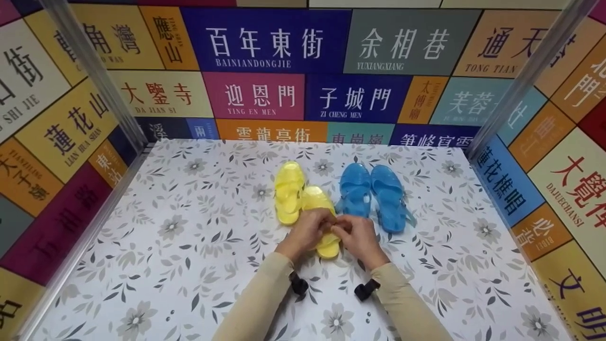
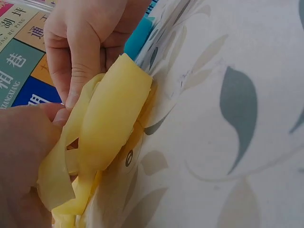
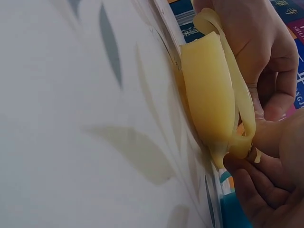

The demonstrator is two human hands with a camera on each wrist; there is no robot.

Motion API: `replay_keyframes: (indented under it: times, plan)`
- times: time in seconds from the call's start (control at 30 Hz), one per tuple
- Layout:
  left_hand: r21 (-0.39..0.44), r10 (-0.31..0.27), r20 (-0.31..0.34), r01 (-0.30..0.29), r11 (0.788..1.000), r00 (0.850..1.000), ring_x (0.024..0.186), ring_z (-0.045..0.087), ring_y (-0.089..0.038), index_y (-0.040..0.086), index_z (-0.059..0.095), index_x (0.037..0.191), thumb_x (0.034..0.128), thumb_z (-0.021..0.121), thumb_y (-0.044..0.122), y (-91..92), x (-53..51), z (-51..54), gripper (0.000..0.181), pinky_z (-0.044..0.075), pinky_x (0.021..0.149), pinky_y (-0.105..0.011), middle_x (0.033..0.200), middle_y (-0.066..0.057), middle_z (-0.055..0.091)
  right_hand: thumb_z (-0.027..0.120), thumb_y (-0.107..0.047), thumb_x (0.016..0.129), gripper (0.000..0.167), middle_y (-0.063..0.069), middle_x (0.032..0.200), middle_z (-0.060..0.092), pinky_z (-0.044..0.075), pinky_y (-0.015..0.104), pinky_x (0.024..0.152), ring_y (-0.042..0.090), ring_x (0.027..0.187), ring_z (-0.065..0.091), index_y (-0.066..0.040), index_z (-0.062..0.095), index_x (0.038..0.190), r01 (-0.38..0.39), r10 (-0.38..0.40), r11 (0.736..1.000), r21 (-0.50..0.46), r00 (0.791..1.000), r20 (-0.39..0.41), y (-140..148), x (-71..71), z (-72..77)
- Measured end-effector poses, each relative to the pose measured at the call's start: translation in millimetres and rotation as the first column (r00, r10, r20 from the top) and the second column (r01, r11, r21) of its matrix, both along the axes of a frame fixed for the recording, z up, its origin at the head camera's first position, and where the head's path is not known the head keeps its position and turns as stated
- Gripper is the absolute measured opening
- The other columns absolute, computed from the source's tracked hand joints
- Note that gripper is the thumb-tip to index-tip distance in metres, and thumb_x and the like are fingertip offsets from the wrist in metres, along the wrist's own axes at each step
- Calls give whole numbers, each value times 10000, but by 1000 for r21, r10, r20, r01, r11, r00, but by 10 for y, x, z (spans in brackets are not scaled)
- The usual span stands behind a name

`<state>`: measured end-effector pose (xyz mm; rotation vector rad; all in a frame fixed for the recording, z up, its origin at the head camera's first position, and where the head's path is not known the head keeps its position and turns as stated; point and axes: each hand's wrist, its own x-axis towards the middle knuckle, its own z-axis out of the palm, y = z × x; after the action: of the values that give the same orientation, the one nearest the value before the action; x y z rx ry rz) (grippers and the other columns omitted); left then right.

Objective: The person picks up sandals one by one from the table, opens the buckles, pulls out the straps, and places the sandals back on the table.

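A yellow sandal (image 1: pixel 326 249) lies on the patterned tabletop between my hands, its toe pointing away. My left hand (image 1: pixel 310 228) grips its strap from the left, and my right hand (image 1: pixel 358 235) pinches the strap from the other side. In the head view the fingertips meet over the sandal and hide its middle. The left wrist view shows the yellow strap (image 2: pixel 57 171) standing up beside the heel, with fingers of both hands at it. In the right wrist view, the strap (image 3: pixel 241 102) runs from one hand to the other.
Another yellow sandal (image 1: pixel 289 182) lies just left of the held one. To the right is a pair of blue sandals, the nearer one (image 1: pixel 355 180) beside my right hand and the other (image 1: pixel 389 189) farther right. Printed sign panels (image 1: pixel 265 42) wall the table's back and sides.
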<state>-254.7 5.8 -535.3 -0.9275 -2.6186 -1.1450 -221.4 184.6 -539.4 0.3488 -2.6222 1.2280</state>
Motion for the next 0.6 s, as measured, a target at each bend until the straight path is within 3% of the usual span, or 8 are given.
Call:
replay_keyframes:
  times: [0.17, 0.4, 0.6]
  plan:
    - [24, -32, -14, 32, 999, 999, 889, 722, -201, 58, 768, 921, 864, 679, -125, -5, -23, -9, 212, 585, 844, -305, 906, -48, 765, 823, -139, 918, 119, 6, 908, 798, 584, 332, 711, 144, 797, 730, -107, 814, 1031, 12, -12, 1000, 10, 1000, -19, -10, 12, -2]
    - [126, 38, -90, -26, 992, 995, 810, 715, -225, 46, 760, 845, 792, 663, -160, 1, -17, -108, 234, 592, 772, -315, 838, -63, 751, 834, -146, 908, 119, 15, 898, 799, 592, 336, 709, 157, 795, 738, -90, 812, 1011, -2, 3, 1000, 15, 997, -77, -25, 8, -15]
    - [179, 52, -145, -26, 984, 988, 776, 685, -176, 44, 738, 820, 775, 655, -193, 14, -19, -161, 256, 586, 736, -309, 804, -57, 723, 843, -143, 895, 128, 30, 886, 800, 606, 373, 709, 175, 784, 749, -87, 812, 1006, 13, -9, 999, 31, 991, -130, -41, 7, -15]
